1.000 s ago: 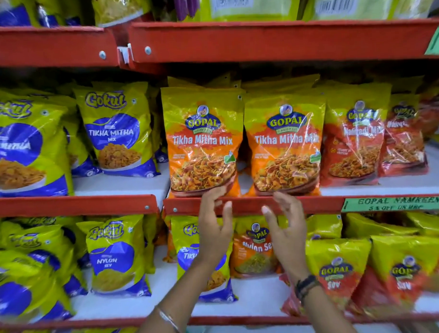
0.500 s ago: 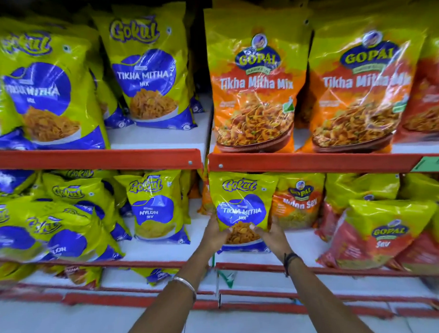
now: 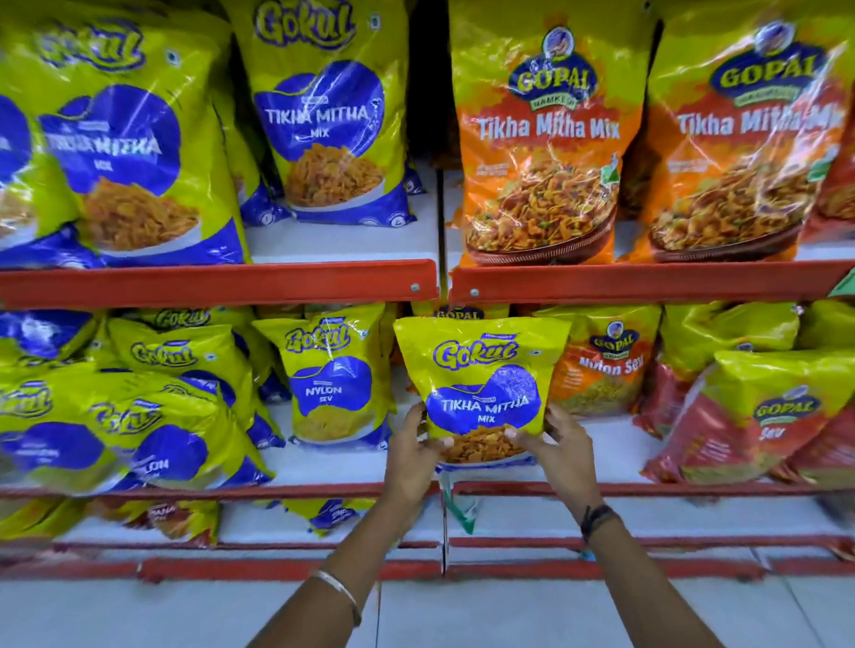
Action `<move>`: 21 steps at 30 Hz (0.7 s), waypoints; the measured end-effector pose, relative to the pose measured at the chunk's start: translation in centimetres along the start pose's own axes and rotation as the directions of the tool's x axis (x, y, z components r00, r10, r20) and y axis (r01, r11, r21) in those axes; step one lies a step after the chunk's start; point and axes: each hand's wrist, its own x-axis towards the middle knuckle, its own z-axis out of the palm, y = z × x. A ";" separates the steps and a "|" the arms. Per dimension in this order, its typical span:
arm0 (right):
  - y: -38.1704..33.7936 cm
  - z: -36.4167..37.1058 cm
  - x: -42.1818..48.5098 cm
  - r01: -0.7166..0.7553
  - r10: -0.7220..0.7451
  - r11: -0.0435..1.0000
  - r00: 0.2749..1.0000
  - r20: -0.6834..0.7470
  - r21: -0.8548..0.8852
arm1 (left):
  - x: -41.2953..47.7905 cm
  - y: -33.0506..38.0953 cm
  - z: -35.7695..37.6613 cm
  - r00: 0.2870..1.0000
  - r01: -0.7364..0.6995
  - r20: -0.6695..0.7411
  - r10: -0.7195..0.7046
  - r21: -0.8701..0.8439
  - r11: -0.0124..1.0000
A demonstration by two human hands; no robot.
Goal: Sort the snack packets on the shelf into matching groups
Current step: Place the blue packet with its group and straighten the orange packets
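A small yellow and blue Gokul Tikha Mitha Mix packet stands upright at the left end of the right-hand lower shelf. My left hand grips its lower left corner and my right hand grips its lower right corner. Behind it an orange Gopal Nylon Sev packet is partly hidden. To its left stands a Gokul Nylon Sev packet. Above, large Gokul Tikha Mitha packets fill the left upper shelf and Gopal Tikha Mitha Mix packets the right.
Red and yellow Gopal Sev packets crowd the right of the lower shelf. More Gokul packets pile at lower left. Red shelf rails run across, with a bottom shelf holding a few packets below.
My hands dropped from the upper shelf edge to the lower shelf and closed on the small Gokul Tikha Mitha packet. The view has moved closer and lower, and the packet sits slightly higher.
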 end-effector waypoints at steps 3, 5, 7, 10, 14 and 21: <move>-3.5 0.9 -2.1 0.087 -0.086 0.996 0.994 -0.065 0.013 | -1.5 1.9 -2.3 0.996 -0.083 -0.035 0.081 -0.064 0.994; -6.2 1.5 -3.1 0.166 -0.160 0.985 0.980 -0.120 0.044 | -2.4 3.9 -3.8 0.985 -0.161 -0.076 0.153 -0.104 0.982; -8.7 2.0 -3.8 0.233 -0.222 0.970 0.963 -0.155 0.062 | -3.1 6.4 -5.2 0.969 -0.228 -0.126 0.210 -0.152 0.962; -12.5 2.6 -4.3 0.335 -0.310 0.939 0.924 -0.223 0.083 | -3.6 10.2 -7.1 0.942 -0.320 -0.171 0.290 -0.185 0.929; -16.7 3.1 -4.4 0.411 -0.386 0.909 0.891 -0.240 0.065 | -4.0 14.5 -9.2 0.910 -0.402 -0.186 0.370 -0.179 0.898; -19.6 4.2 -5.3 0.386 -0.360 0.918 0.906 -0.221 0.090 | -5.0 16.3 -11.1 0.897 -0.417 -0.221 0.383 -0.129 0.900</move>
